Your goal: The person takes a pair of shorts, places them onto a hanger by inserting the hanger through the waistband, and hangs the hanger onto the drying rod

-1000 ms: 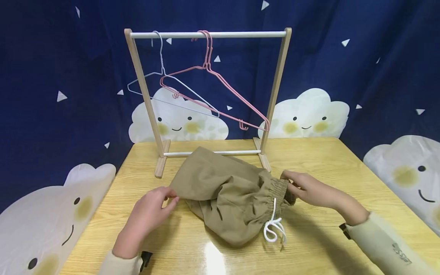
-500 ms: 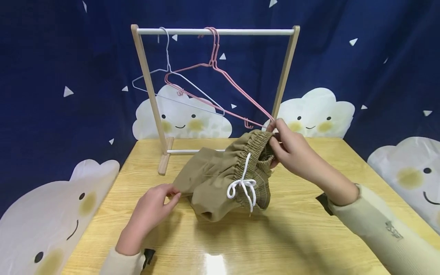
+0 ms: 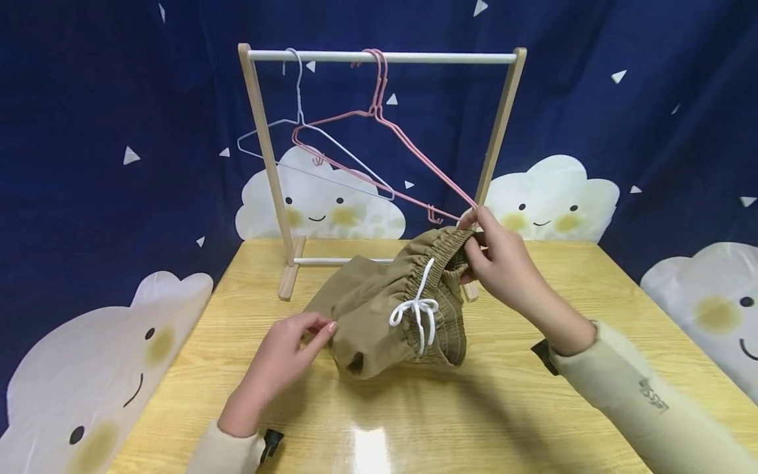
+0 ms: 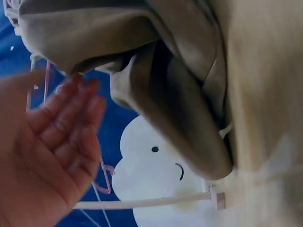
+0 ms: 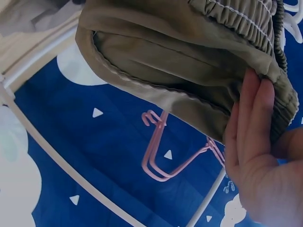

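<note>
Khaki shorts (image 3: 370, 309) with a gathered elastic waistband and a white drawstring (image 3: 419, 306) tied in a bow are partly lifted off the table. My right hand (image 3: 503, 253) pinches the waistband at its upper corner. In the right wrist view, the fingers of that hand (image 5: 255, 142) lie against the cloth beside a long opening in it. My left hand (image 3: 287, 349) is at the lower left of the shorts, its fingertips beside the cloth. The left wrist view shows that hand (image 4: 61, 142) with loosely bent fingers near a fold of cloth, not gripping it.
Behind the shorts stands a rack with wooden posts and a white top bar (image 3: 438, 58). A white hanger (image 3: 301, 122) and two pink hangers (image 3: 408, 141) hang from it. The wooden table (image 3: 533, 395) extends in front. A dark blue cloud-patterned curtain (image 3: 148, 79) surrounds it.
My right hand has raised the waistband and brought it leftward, turning the bow toward me. My left hand has let go of the leg end and moved slightly right along the shorts.
</note>
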The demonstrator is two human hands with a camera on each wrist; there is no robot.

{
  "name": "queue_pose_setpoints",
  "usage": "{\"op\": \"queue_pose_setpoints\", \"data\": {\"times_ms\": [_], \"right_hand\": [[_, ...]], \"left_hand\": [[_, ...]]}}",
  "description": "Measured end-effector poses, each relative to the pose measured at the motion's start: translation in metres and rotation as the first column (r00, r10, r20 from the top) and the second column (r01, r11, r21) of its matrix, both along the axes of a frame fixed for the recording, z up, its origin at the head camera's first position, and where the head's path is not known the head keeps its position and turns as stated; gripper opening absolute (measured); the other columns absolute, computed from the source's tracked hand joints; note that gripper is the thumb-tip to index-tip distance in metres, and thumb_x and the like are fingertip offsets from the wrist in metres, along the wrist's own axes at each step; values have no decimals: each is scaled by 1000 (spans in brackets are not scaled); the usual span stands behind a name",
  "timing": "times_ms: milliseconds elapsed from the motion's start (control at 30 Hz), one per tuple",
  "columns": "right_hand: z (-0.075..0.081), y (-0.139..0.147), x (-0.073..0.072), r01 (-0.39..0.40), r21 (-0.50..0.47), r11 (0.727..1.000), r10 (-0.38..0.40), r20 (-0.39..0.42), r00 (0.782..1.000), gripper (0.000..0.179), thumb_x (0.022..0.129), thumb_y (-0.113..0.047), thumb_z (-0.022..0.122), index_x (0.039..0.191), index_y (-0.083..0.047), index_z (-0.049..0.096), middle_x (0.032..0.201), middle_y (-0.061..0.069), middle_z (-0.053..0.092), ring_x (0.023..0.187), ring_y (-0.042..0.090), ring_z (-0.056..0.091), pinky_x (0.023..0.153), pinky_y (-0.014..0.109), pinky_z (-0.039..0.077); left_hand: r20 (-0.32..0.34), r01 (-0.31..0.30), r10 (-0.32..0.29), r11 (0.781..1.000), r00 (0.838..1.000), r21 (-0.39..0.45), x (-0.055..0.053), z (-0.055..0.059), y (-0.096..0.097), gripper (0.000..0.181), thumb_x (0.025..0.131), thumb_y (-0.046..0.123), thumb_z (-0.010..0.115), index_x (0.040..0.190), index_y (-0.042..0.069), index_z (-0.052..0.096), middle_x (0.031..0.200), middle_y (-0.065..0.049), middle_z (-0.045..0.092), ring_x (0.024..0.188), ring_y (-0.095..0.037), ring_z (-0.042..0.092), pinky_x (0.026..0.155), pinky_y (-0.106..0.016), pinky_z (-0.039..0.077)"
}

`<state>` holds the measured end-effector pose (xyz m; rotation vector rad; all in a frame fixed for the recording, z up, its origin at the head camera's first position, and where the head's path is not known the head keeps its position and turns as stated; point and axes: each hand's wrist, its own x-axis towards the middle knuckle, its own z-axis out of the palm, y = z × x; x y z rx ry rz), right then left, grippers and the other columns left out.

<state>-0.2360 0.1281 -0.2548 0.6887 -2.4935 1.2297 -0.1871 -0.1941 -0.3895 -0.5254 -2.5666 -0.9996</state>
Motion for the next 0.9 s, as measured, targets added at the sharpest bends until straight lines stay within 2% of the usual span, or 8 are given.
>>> {"op": "queue_pose_setpoints", "data": {"times_ms": [100,167,233,367,467,667,767,900], "right_hand": [[-5,2,0,8,-15,1000,-8,15,1000,23,99,5,36,120,0,47,99,25,64,67,25,71,54,30,59],[-8,4,0,14,-24,1000,-13,22,1000,23,99,4,37,120,-1,47,95,25,64,66,25,70,53,31,59],[-12,5,0,17,-29,999,-16,31,999,23,100,4,37,120,-2,47,94,25,65,64,24,70,53,31,59],[-18,12,2,23,-35,999,-21,44,999,24,100,4,37,121,-1,47,96,26,67,62,21,70,53,32,59],[-18,21,5,32,-60,998,-28,61,998,25,100,3,37,123,0,47,99,29,68,64,19,70,55,32,60],[-21,38,9,17,-105,994,-4,122,993,23,101,2,38,123,3,46,102,35,67,63,19,72,56,35,60],[-31,41,8,-6,-104,995,24,170,985,22,101,3,39,122,4,46,101,36,67,61,22,72,56,36,60],[-51,44,7,-19,-64,998,34,242,970,20,100,5,41,119,5,47,90,29,70,59,24,72,55,35,60]], "left_hand": [[-22,50,-50,998,998,-38,4,-4,11,40,85,50,79,109,19,70,103,9,70,96,-10,66,86,-37,56],[-92,76,-85,992,992,-97,3,-7,19,49,79,52,84,110,19,68,101,9,68,95,-11,64,83,-35,55],[-178,79,-106,986,978,-149,0,-10,25,40,79,46,85,103,18,68,90,10,64,82,-8,59,74,-31,51],[-311,79,-127,984,942,-163,-7,-8,27,16,85,20,83,88,15,68,72,9,57,65,-6,46,62,-27,42],[-363,57,-101,990,926,-129,-11,4,20,12,83,6,79,90,10,70,76,3,65,66,-8,52,63,-31,46],[-420,-40,24,999,907,-30,-23,42,3,26,77,-9,66,97,6,72,93,-9,74,82,-25,66,74,-48,50],[-387,-63,43,997,921,-39,-40,46,-2,21,82,-6,69,98,7,73,95,-9,75,85,-28,66,77,-51,50],[-232,-51,5,980,973,-192,-67,28,-4,10,86,10,79,93,11,73,86,-4,72,78,-23,63,75,-47,50]]}}
